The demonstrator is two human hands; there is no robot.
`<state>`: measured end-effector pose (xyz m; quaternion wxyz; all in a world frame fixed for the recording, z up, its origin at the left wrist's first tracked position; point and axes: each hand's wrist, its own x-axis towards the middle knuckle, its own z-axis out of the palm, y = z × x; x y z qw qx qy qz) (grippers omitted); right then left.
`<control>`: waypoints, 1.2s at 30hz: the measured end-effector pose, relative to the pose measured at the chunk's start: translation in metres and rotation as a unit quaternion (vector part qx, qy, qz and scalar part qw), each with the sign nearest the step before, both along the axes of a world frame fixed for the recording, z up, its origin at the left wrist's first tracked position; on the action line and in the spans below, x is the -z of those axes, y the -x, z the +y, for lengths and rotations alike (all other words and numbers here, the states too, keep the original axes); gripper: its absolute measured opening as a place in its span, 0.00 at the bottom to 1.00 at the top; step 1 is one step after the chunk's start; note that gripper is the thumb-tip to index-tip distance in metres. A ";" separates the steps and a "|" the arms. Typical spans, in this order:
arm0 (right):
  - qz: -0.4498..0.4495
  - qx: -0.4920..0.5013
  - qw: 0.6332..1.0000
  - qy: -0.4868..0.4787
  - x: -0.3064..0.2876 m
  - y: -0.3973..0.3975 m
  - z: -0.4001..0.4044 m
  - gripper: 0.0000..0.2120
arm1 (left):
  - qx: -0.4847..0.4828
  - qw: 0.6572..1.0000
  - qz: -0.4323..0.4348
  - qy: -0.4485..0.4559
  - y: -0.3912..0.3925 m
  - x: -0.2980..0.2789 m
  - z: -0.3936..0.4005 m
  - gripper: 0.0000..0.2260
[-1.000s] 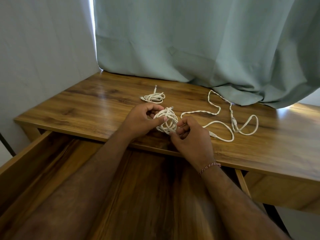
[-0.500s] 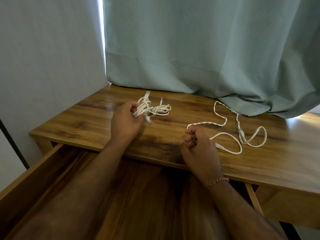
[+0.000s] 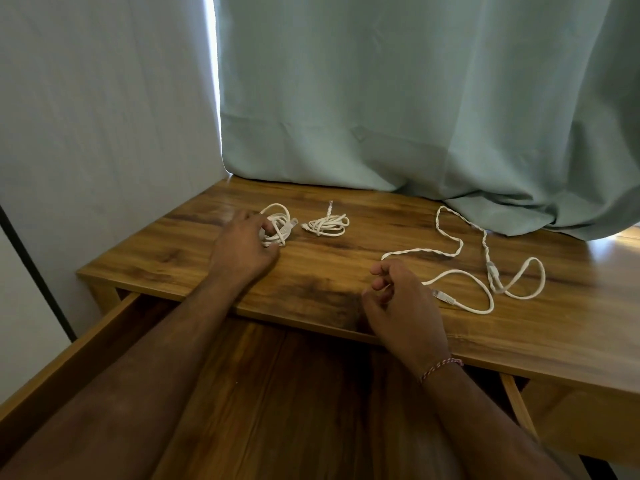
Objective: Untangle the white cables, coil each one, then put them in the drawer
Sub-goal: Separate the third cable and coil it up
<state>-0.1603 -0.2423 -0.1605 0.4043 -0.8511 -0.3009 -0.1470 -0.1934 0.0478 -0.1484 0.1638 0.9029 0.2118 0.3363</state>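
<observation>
A coiled white cable (image 3: 278, 226) lies on the wooden desk (image 3: 332, 271) at the back left, and my left hand (image 3: 242, 247) still holds its near side with curled fingers. Just right of it sits a second coiled white cable (image 3: 328, 223), untouched. Further right, a long loose white cable (image 3: 453, 249), partly twisted on itself, sprawls over the desk with a plug end (image 3: 444, 296) by my right hand (image 3: 401, 299). That hand hovers over the desk's front edge, fingers loosely curled, holding nothing. The open drawer (image 3: 69, 362) lies below my forearms.
A green curtain (image 3: 415, 116) hangs behind the desk and drapes onto its back right corner. A pale wall (image 3: 104, 116) borders the left side. The drawer's left wall stands near my left forearm.
My left hand carried the freshly wound coil from the desk's middle to the back left and set it down beside the other coil. My right hand let go and drew back.
</observation>
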 end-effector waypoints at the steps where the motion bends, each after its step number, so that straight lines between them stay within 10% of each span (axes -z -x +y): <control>1: 0.001 0.001 1.000 0.003 0.000 -0.001 0.000 0.13 | 0.006 1.000 -0.025 0.002 0.001 0.001 0.000 0.11; 9: 0.013 0.012 0.999 0.031 -0.008 0.000 0.003 0.02 | 0.100 0.978 -0.174 -0.049 0.010 -0.007 -0.044 0.04; 20: 0.047 0.143 0.953 -0.262 -0.018 -0.009 -0.020 0.17 | 0.399 0.912 0.027 -0.088 -0.057 0.003 -0.195 0.17; 31: 0.068 0.120 0.953 -0.269 -0.019 -0.015 -0.024 0.14 | 0.252 0.949 0.079 -0.174 -0.054 0.009 -0.203 0.13; 36: 0.059 0.103 0.957 -0.264 -0.020 -0.004 -0.016 0.05 | 0.191 0.964 -0.128 0.130 -0.040 0.003 -0.189 0.04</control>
